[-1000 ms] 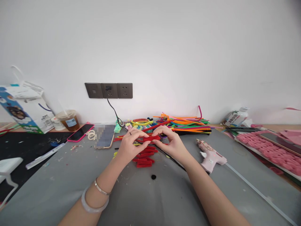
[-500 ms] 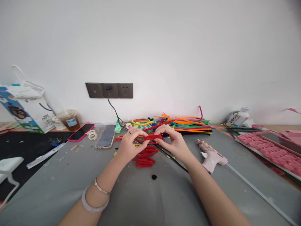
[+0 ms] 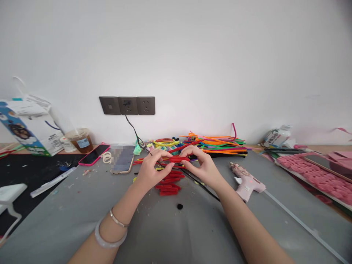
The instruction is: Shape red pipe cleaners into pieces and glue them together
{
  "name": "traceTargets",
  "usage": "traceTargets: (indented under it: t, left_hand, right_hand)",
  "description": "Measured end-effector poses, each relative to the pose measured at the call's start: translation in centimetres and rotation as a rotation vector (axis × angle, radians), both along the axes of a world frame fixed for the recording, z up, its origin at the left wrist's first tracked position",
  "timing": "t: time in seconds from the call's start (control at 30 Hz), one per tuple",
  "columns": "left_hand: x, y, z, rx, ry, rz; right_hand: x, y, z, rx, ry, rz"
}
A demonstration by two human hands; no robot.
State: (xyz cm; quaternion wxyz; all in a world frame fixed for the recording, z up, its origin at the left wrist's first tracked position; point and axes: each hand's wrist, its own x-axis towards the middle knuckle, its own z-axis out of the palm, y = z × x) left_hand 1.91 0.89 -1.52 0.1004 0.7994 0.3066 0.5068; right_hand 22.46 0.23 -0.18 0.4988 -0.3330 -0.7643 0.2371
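Note:
Between my two hands is a folded red pipe cleaner (image 3: pixel 179 160), held level above the table. My left hand (image 3: pixel 154 168) pinches its left end between thumb and fingers. The right end is pinched by my right hand (image 3: pixel 202 165). Just below, several folded red pipe cleaners (image 3: pixel 169 189) lie stacked in a column on the grey mat (image 3: pixel 154 227). A small black pompom-like dot (image 3: pixel 179 206) rests nearer to me. Behind my hands spreads a heap of long coloured pipe cleaners (image 3: pixel 220 146).
A pink glue gun (image 3: pixel 249 185) with a long pale strip behind it lies right. Its surroundings include a pink textured piece (image 3: pixel 310 170) and a bottle (image 3: pixel 277 136). Left are phones (image 3: pixel 95 154), a drink cup (image 3: pixel 81 141) and a carton (image 3: pixel 33 128). A black cable (image 3: pixel 203 186) crosses the mat.
The red pipe cleaner has turned slightly between my fingers, and its parallel folded strands show more plainly. Both hands stay in nearly the same place.

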Motion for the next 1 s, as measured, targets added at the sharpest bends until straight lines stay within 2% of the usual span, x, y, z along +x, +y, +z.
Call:
traceTargets:
  t: [0.23, 0.33, 0.43, 0.63, 1.0]
  left_hand:
    - [-0.05, 0.02, -0.39, -0.05, -0.03, -0.059]
    - [0.0, 0.04, -0.39, -0.007, -0.007, -0.082]
    - [0.13, -0.02, -0.16, 0.038, 0.041, -0.127]
    - [0.46, -0.22, 0.17, 0.081, 0.067, -0.214]
    - [0.48, -0.21, 0.01, 0.075, 0.073, -0.235]
  right_hand:
    - [0.2, 0.12, 0.09, -0.675, 0.435, 0.337]
    - [0.28, 0.0, 0.19, -0.952, 0.463, 0.432]
    - [0.32, -0.13, 0.19, -1.142, 0.411, 0.482]
    - [0.26, -0.06, 0.04, -1.245, 0.354, 0.514]
    - [0.21, 0.1, -0.21, -1.243, 0.287, 0.508]
